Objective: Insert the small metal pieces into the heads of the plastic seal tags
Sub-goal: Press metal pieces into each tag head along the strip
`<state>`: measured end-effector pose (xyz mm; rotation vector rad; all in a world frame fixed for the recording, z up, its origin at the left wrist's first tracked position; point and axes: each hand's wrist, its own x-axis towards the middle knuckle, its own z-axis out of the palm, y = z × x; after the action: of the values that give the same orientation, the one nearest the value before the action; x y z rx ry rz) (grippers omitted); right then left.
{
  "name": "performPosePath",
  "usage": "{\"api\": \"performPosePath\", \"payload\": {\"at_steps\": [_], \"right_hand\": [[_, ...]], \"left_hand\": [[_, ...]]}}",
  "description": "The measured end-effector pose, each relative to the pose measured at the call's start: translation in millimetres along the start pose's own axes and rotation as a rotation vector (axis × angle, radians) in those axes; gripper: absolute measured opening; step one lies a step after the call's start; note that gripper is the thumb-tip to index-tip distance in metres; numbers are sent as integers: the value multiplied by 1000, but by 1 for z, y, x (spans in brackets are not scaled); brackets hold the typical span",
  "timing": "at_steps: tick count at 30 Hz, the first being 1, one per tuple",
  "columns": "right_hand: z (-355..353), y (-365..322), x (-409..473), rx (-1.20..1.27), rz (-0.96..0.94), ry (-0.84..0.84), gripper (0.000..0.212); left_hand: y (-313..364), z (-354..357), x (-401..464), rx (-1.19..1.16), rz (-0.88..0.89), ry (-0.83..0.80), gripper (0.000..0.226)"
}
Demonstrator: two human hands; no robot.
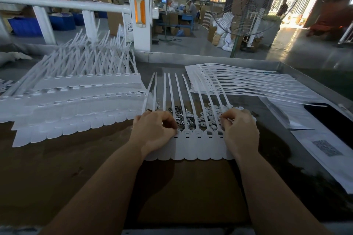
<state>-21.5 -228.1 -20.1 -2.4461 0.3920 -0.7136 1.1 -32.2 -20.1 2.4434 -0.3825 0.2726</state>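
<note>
Working along strip of seal tags [191, 147] flat on table [57, 158], heads toward pile of metal pieces [183, 118] just beyond. Left hand [154, 131] curled, fingertips pressing at leftmost heads; right hand [238, 129] curled at right end, contents of pinch too small to tell. Advice: steady strip, seat each piece square in slot, move head by head.

Beyond the table's far edge, a white post [141, 15] with an orange panel. Right of the post, a large wire-caged fan [254, 0]; left of it, a white rail [63, 4] and blue crates [24, 25]. Farther back, cardboard boxes [212, 33] and white sacks [227, 41].
</note>
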Motion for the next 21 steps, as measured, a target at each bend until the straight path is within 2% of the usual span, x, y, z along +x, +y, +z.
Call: {"api": "performPosePath", "payload": {"at_steps": [9, 15, 21], "right_hand": [[1, 5, 3, 88, -55, 67, 11], [0, 5, 1, 143, -83, 22, 18], [-2, 2, 2, 194, -53, 0, 16]], "left_hand": [[0, 1, 1, 0, 5, -3, 22], [-1, 1, -1, 0, 12, 0, 21], [-1, 0, -1, -1, 13, 0, 21]]}}
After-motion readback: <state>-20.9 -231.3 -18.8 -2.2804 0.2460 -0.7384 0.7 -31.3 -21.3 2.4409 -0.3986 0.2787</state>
